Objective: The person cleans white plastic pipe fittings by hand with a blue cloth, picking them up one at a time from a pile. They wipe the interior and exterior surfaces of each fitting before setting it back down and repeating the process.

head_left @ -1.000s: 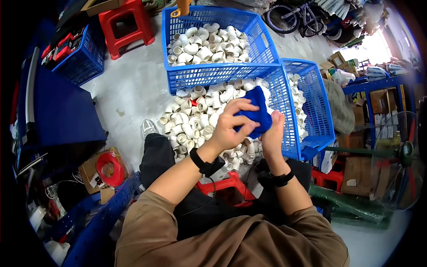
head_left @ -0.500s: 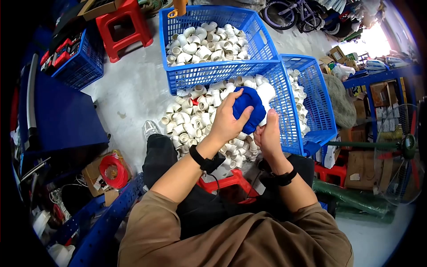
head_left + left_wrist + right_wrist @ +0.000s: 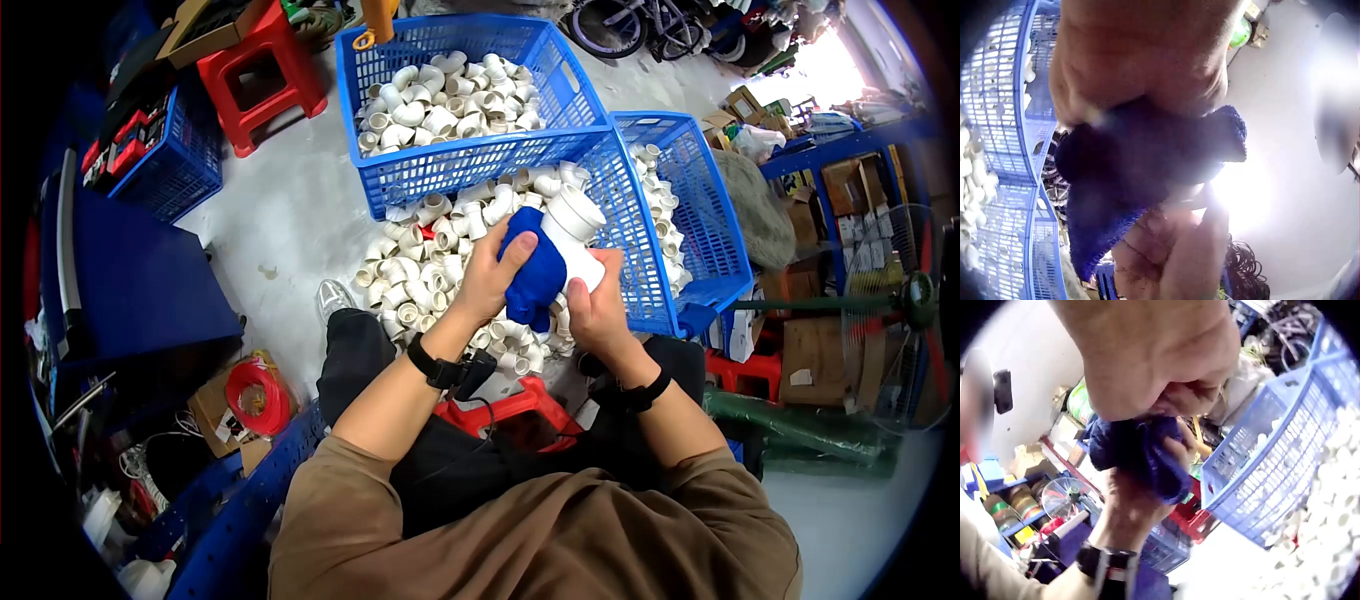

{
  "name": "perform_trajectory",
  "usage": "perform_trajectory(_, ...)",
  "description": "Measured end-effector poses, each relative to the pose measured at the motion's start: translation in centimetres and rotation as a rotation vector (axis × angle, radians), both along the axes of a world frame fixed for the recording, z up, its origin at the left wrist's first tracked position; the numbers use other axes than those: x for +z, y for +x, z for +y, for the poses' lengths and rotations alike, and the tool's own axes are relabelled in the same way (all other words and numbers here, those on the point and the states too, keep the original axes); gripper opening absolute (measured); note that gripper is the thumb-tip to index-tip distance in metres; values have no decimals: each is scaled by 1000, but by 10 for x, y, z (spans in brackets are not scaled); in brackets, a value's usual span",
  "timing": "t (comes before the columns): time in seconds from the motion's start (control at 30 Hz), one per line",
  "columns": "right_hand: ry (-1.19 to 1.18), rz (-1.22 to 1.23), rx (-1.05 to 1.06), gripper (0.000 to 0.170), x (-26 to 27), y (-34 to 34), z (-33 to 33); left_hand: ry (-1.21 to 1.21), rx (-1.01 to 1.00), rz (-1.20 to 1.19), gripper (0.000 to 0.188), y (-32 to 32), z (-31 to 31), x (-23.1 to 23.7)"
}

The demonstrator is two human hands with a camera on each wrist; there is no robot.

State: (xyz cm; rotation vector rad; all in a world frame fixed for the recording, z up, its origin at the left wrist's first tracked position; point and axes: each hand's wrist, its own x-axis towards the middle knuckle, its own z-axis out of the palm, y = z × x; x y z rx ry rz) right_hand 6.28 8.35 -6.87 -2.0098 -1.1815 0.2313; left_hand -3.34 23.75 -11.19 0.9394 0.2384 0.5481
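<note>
In the head view my left hand (image 3: pixel 484 278) grips a bunched blue cloth (image 3: pixel 537 272), thumb laid over its top. The cloth lies against the side of a white plastic pipe elbow (image 3: pixel 574 212), whose collared end points up and away. My right hand (image 3: pixel 602 318) holds the elbow's lower part, thumb toward the cloth. Both hands are above a heap of white pipe fittings (image 3: pixel 400 268). From the left wrist, the dark cloth (image 3: pixel 1141 156) hides most of the fitting. The right wrist view shows the cloth (image 3: pixel 1147 453) between both hands.
A blue crate (image 3: pixel 480 165) of white fittings stands behind the heap, and another blue crate (image 3: pixel 722 235) stands to the right. A red stool (image 3: pixel 262 85) is at the back left. A fan (image 3: pixel 905 315) stands far right. Between the person's legs is a red stool (image 3: pixel 525 410).
The cloth has shifted from the front of the fitting to its left side, uncovering the white elbow. The left hand has moved slightly left and down; the right hand has come round the elbow.
</note>
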Motion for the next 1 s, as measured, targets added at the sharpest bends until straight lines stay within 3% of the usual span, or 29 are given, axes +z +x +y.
perform_trajectory(0.07, -28, 333, -108, 37, -4, -7, 3, 255, 63, 45, 51, 1, 6, -1)
perform_trajectory(0.1, -25, 333, -117, 37, 0, -11, 3, 345, 86, 78, 52, 0, 6, 1)
perform_trajectory(0.13, 10, 695, -181, 35, 8, -15, 4, 345, 81, 77, 52, -2, 6, 3)
perform_trajectory(0.17, 48, 1056, -236, 32, 13, -16, 6, 559, 141, 94, 53, -2, 7, 5)
perform_trajectory(0.2, 10, 1247, -261, 36, 13, -14, 4, 774, 203, 112, 55, -3, 9, 8)
perform_trajectory(0.23, 11, 1248, -259, 36, 16, -9, 3, 780, 173, 93, 57, -5, 8, 12)
perform_trajectory(0.33, -32, 1798, -160, 52, 26, 9, 0, 900, 174, 47, 64, -4, 8, 8)
perform_trajectory(0.4, 5, 1866, -120, 51, 35, 7, -2, 1122, 321, -104, 71, 0, 10, 6)
perform_trajectory(0.43, 30, 1936, -72, 50, 39, 6, -3, 1097, 304, -83, 75, -1, 10, 3)
perform_trajectory(0.5, 54, 1926, -16, 51, 41, 2, -4, 848, 357, -91, 77, 6, 4, 3)
perform_trajectory(0.53, 56, 1687, -23, 49, 42, -4, -1, 850, 356, -91, 77, 7, 0, -2)
perform_trajectory(0.57, 57, 1447, -28, 48, 42, -7, 1, 558, 156, -73, 80, 8, -5, -9)
perform_trajectory(0.6, 151, 1421, 15, 41, 24, 1, -7, 263, -40, -53, 84, 8, -10, -18)
perform_trajectory(0.63, 153, 1420, 15, 41, 17, 2, -6, 264, -41, -54, 84, 8, -14, -25)
perform_trajectory(0.7, 55, 297, -46, 38, 8, 3, -1, 114, -204, -184, 86, 7, -20, -37)
perform_trajectory(0.73, -20, 143, -32, 41, 31, -4, 3, 34, -201, -214, 84, 7, -22, -36)
perform_trajectory(0.77, -20, 145, -34, 41, 42, -7, 5, 34, -203, -212, 84, 7, -23, -36)
perform_trajectory(0.83, -293, 90, -20, 40, 52, -11, 9, -319, -103, -104, 74, 8, -19, -17)
perform_trajectory(0.9, -342, 126, -67, 41, 47, -9, 12, -382, 127, -31, 51, 9, -15, 0)
perform_trajectory(0.97, -26, -72, 41, 44, 21, -3, 12, -130, 410, -21, 39, 11, -18, 30)
perform_trajectory(1.0, -26, -69, 44, 44, 11, -4, 14, -129, 414, -18, 39, 11, -14, 17)
